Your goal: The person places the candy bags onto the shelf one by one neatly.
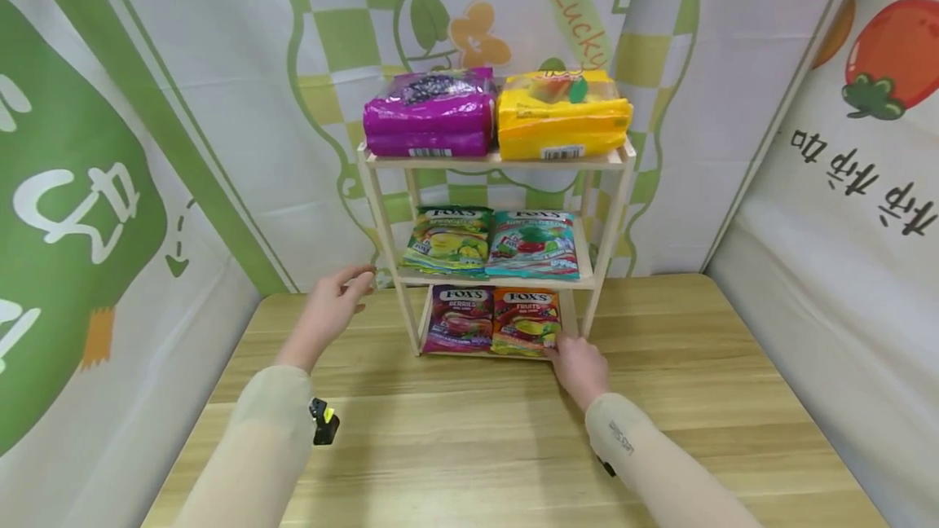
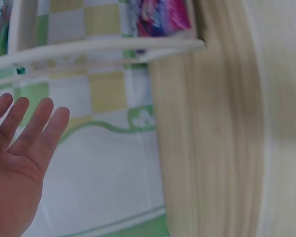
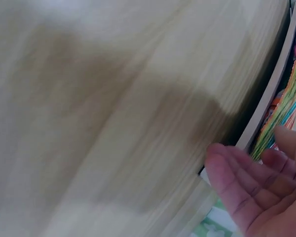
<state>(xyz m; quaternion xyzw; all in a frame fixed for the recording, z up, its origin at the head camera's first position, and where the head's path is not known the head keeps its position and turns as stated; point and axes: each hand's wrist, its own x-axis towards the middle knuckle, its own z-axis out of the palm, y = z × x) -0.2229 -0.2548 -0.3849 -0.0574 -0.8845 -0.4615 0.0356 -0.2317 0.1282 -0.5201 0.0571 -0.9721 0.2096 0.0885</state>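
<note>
A small three-tier wooden shelf (image 1: 495, 279) stands on the table. Beside its left post my left hand (image 1: 336, 304) is raised with nothing in it; the left wrist view shows its fingers (image 2: 39, 118) spread and fairly straight. My right hand (image 1: 579, 367) is at the shelf's lower right corner, right by the orange candy bag (image 1: 522, 320) labelled Fruits. In the right wrist view the right hand (image 3: 266, 190) has its fingers gently bent at the shelf edge, thumb close to the bag. Left of that bag lies a purple Berries bag (image 1: 458, 320).
The middle tier holds a green candy bag (image 1: 451, 243) and a teal one (image 1: 534, 244). On the top tier sit a purple pack (image 1: 431, 116) and a yellow pack (image 1: 563, 116). Printed curtains (image 1: 205, 88) surround the wooden table (image 1: 455, 446) on three sides.
</note>
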